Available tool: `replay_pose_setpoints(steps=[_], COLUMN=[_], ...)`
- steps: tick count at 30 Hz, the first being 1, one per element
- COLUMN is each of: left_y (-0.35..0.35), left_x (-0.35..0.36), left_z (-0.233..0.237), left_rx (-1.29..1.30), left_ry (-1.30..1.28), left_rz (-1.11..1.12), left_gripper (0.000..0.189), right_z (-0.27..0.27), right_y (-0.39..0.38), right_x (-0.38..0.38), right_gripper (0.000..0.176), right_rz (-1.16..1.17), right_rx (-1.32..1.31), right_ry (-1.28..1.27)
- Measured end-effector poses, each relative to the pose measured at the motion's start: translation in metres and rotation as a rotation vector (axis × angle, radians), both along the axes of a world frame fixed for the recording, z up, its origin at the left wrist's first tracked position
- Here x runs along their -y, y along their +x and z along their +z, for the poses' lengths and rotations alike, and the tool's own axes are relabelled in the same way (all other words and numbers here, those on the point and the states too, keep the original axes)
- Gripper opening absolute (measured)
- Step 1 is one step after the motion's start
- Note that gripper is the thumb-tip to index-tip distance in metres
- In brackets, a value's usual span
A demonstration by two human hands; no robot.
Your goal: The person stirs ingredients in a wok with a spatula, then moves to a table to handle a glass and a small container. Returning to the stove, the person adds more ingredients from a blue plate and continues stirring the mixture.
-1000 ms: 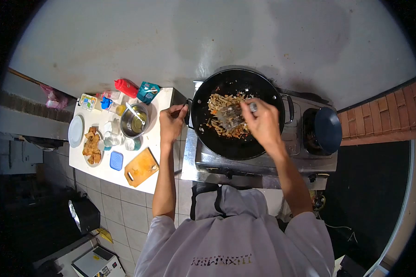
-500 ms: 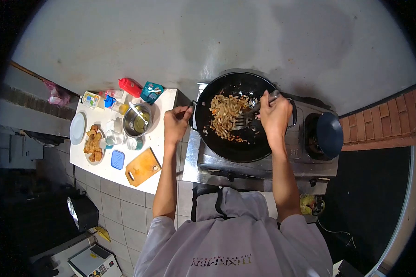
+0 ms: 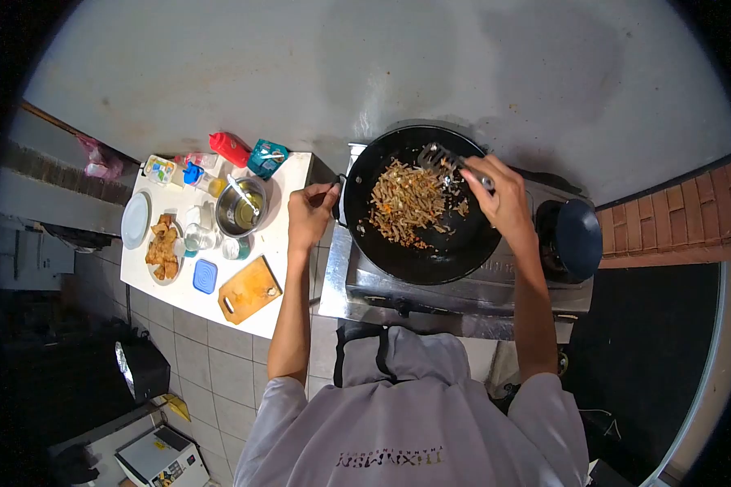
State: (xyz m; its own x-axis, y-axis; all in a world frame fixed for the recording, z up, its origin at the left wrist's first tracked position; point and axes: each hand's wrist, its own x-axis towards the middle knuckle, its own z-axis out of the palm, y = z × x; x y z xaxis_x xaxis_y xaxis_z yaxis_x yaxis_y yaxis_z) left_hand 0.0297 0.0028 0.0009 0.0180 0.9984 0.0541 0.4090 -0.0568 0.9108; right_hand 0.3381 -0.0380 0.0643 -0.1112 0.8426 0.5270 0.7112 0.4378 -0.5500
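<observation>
A large black wok sits on the steel stove. Chopped, browned food strips with orange bits lie in its left and middle part. My left hand is closed on the wok's left handle. In my right hand, fingers wrapped round its handle, is a slotted metal spatula. The spatula's head is tilted over the upper part of the wok, above the food.
Left of the stove, a white table holds a cutting board, a steel pot, a plate of fried pieces, a red bottle and jars. A dark blue pan stands on the right burner.
My right hand has moved right and slightly down, and the spatula's head has risen from the food toward the wok's upper side. The strips are spread differently. My left hand stays at the handle.
</observation>
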Motion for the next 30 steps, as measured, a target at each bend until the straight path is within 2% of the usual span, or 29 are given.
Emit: replay_pose_setpoints(steps=[3,5,8,10,11,13,14,15,17,21,24,27,28,30], left_y=[0.0,0.002,0.0,0.001,0.0,0.003,0.003,0.002,-0.001,-0.004,-0.004,0.0,0.001,0.0], left_x=[0.0,0.0,-0.002,0.001,0.003,0.002,0.002,0.002,0.001,0.0,-0.002,0.001,0.003,0.003], left_z=[0.001,0.0,-0.002,0.001,0.002,0.004,0.003,0.001,-0.004,-0.012,-0.017,-0.009,-0.006,-0.008], left_rx=[-0.024,-0.048,0.003,-0.018,-0.02,-0.01,-0.007,0.003,0.015,-0.002,0.023,0.027,0.02,0.021], left_ry=[0.035,0.025,0.051,0.049,0.05,0.052,0.053,0.055,0.059,0.038,0.041,0.047,0.04,0.039], left_rz=[-0.009,0.009,-0.011,-0.003,-0.004,0.017,0.015,0.016,0.021,0.02,0.025,0.036,0.05,0.038], left_gripper=[0.023,0.023,0.022,0.02,0.02,0.019,0.019,0.02,0.02,0.023,0.024,0.025,0.025,0.024], right_z=[-0.022,-0.027,-0.016,0.001,0.001,0.001,0.0,-0.001,-0.002,0.03,0.016,-0.017,-0.017,-0.024], right_y=[-0.004,-0.014,-0.019,-0.025,-0.031,-0.04,-0.039,-0.036,-0.024,-0.003,-0.001,-0.021,-0.029,-0.038], right_x=[-0.01,-0.001,0.007,0.017,0.023,0.031,0.034,0.035,0.034,0.042,0.038,0.02,0.014,0.003], right_gripper=[0.014,0.012,0.013,0.013,0.013,0.01,0.011,0.011,0.014,0.017,0.021,0.025,0.026,0.026], right_rz=[-0.023,-0.043,-0.023,-0.016,-0.017,0.098,0.11,0.11,-0.064,-0.341,-0.463,-0.52,-0.541,-0.527], right_rx=[-0.094,-0.247,-0.292,-0.376,-0.378,-0.175,-0.095,-0.093,-0.138,-0.056,0.071,-0.018,-0.1,-0.204], right_ry=[0.112,-0.094,-0.128,-0.036,-0.035,-0.03,-0.111,-0.111,-0.094,-0.066,-0.045,-0.09,-0.229,-0.167])
